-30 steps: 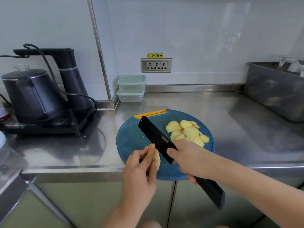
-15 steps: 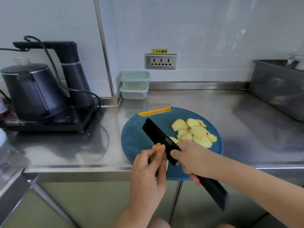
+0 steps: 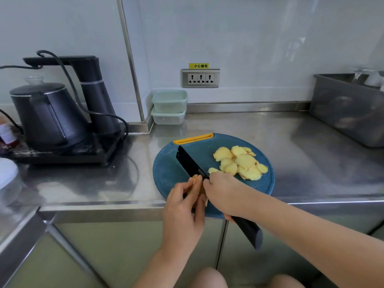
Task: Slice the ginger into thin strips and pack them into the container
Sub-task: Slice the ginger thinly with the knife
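Observation:
A round blue cutting board (image 3: pixel 168 169) lies at the counter's front edge. On its right half sits a heap of pale yellow ginger slices (image 3: pixel 241 163). My left hand (image 3: pixel 182 206) pinches a small ginger piece (image 3: pixel 195 179) at the board's near side, mostly hidden by my fingers. My right hand (image 3: pixel 224 192) grips the black knife (image 3: pixel 190 162), whose blade lies against the ginger piece and points up-left. Two stacked clear containers with green lids (image 3: pixel 169 107) stand at the back wall.
A black kettle (image 3: pixel 43 117) on its black base with a water tower stands at the left. A grey metal bin (image 3: pixel 349 109) sits at the far right. The steel counter (image 3: pixel 311 163) stretches between them; a wall socket (image 3: pixel 201 78) is behind.
The knife blade has slid down along the ginger piece and both hands have drawn closer together. The camera view has shifted slightly.

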{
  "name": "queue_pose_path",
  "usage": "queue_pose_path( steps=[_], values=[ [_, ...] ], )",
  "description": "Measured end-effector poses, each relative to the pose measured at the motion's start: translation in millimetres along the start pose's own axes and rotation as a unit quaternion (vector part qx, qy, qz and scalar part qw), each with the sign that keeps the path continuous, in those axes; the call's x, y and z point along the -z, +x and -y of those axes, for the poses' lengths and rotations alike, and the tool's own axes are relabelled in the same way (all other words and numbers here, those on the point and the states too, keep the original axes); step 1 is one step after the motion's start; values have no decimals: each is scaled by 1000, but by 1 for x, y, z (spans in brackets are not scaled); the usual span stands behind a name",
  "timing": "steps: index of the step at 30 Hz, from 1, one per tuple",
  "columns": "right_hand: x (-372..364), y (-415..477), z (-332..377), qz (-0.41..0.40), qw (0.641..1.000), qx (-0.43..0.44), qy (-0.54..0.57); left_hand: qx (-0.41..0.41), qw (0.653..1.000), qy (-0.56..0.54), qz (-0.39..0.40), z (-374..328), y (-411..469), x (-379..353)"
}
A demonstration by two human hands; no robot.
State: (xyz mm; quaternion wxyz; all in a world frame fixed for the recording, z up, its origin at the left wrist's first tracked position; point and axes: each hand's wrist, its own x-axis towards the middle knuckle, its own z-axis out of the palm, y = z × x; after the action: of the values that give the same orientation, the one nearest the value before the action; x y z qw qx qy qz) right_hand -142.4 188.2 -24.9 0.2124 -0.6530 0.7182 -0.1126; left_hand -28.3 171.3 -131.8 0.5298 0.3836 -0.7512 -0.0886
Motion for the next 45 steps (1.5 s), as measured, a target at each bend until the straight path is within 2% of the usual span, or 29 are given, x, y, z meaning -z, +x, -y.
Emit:
queue_pose_path(
  steps=[6, 10, 13, 18, 23, 27, 33, 45],
  values=[
    [1, 6, -7, -19, 999, 8, -28, 4, 1000, -10, -3, -4, 0, 0],
    [15, 4, -28, -27, 998, -45, 45, 3, 1000, 6, -7, -5, -1, -1],
    [26, -4, -42, 8, 988, -65, 138, 4, 1000, 20, -10, -4, -2, -2],
    [38, -8, -44, 54, 974, -91, 200, 6, 1000, 25, -7, -3, -3, -2],
    [46, -12, -46, 16, 965, -87, 246, 1, 1000, 23, -15, -2, -4, -3],
    [38, -17, -36, -22, 974, -56, 220, -6, 1000, 20, -19, -4, -4, -4],
    [16, -27, -25, 20, 986, -14, 166, 10, 1000, 13, -10, -3, -4, -3],
    [12, -32, -23, -1, 992, -8, 125, 6, 1000, 25, -3, -8, -1, -1]
  ],
)
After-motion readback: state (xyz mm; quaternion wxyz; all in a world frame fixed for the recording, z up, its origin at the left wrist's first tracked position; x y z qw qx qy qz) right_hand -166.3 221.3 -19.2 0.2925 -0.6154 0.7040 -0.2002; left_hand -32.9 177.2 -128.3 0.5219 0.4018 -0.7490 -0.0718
